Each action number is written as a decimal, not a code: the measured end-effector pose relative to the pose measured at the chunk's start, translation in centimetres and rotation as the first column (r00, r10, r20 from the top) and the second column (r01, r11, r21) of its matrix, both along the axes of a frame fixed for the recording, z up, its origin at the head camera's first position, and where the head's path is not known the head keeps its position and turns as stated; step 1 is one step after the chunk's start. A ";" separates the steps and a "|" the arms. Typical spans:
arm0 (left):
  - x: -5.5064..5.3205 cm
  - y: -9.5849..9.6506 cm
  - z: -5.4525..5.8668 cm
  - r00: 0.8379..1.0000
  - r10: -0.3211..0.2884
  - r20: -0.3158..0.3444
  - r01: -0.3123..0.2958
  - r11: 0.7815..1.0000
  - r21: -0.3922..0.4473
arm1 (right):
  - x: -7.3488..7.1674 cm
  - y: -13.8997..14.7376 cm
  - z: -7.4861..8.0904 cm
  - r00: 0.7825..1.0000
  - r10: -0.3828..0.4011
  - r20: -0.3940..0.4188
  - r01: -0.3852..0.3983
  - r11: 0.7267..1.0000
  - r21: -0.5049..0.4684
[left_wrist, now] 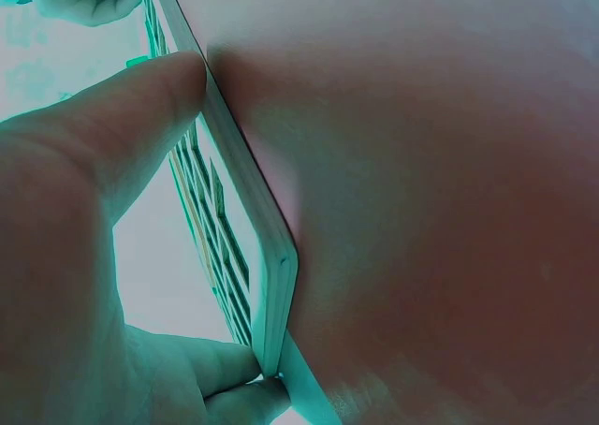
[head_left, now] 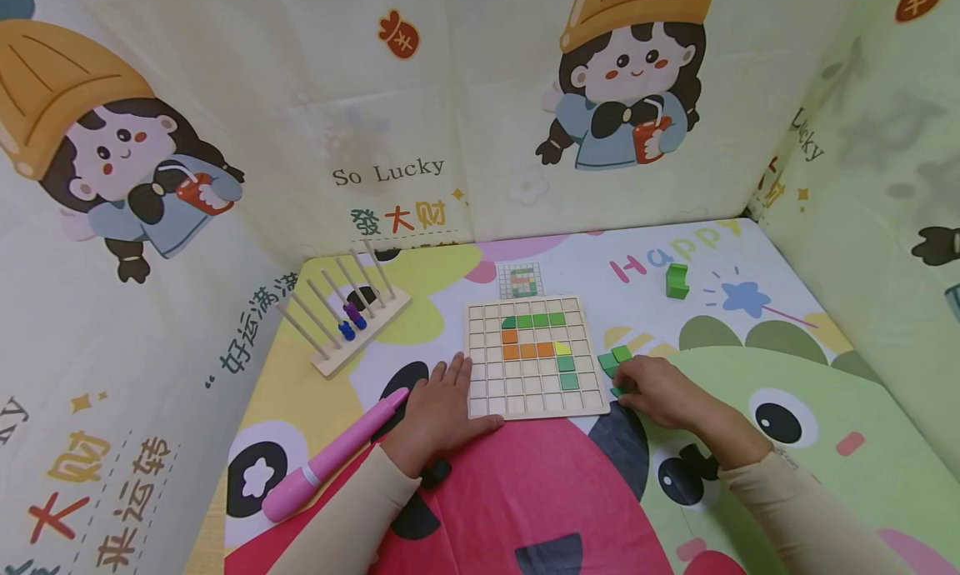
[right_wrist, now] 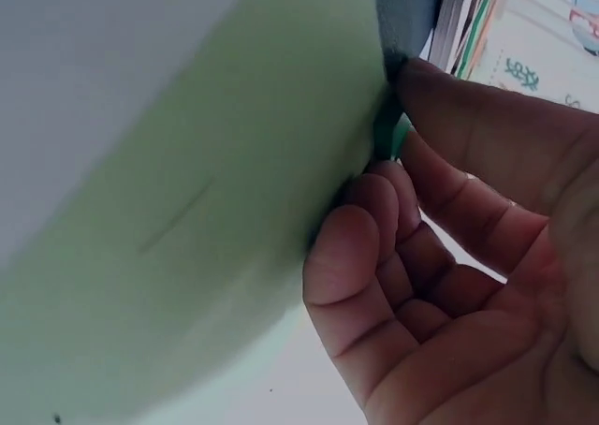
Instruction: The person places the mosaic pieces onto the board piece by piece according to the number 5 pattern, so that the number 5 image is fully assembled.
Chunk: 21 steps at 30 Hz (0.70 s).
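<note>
A square wooden grid board [head_left: 491,402] lies flat, with green, orange and yellow tiles in several cells. My left hand [head_left: 441,404] rests at its near left corner, fingers spread along the left side and thumb at the near edge. In the left wrist view, the thumb [left_wrist: 150,102] touches the board's rim [left_wrist: 273,285]. Right of the board, my right hand [head_left: 663,392] pinches a dark green tile [right_wrist: 391,130] close to the table, fingers partly hiding it. Just beyond those fingertips lie loose green tiles [head_left: 608,364].
A small pattern card [head_left: 519,292] lies behind the board. At left stands a wooden peg rack [head_left: 362,332] with blue and purple beads. A pink pen-shaped object [head_left: 337,458] lies beside my left forearm. A green block [head_left: 677,281] stands at back right. Printed cloth walls surround the table.
</note>
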<state>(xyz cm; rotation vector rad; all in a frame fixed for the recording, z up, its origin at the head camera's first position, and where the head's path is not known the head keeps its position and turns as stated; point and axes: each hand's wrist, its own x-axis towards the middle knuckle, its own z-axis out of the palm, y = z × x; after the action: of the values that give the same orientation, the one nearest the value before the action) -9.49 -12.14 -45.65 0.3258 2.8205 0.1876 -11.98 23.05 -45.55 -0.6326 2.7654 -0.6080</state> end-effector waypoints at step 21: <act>0.1 0.1 0.0 1.000 0.003 -0.007 -0.003 1.000 -0.001 | -0.2 0.2 0.4 0.999 0.046 0.009 -0.046 0.999 0.012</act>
<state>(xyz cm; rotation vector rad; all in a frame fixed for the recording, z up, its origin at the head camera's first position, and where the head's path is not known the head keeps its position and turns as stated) -9.41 -12.07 -45.63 0.3232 2.8277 0.1856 -12.21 23.27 -45.12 -0.6876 2.7359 -0.5826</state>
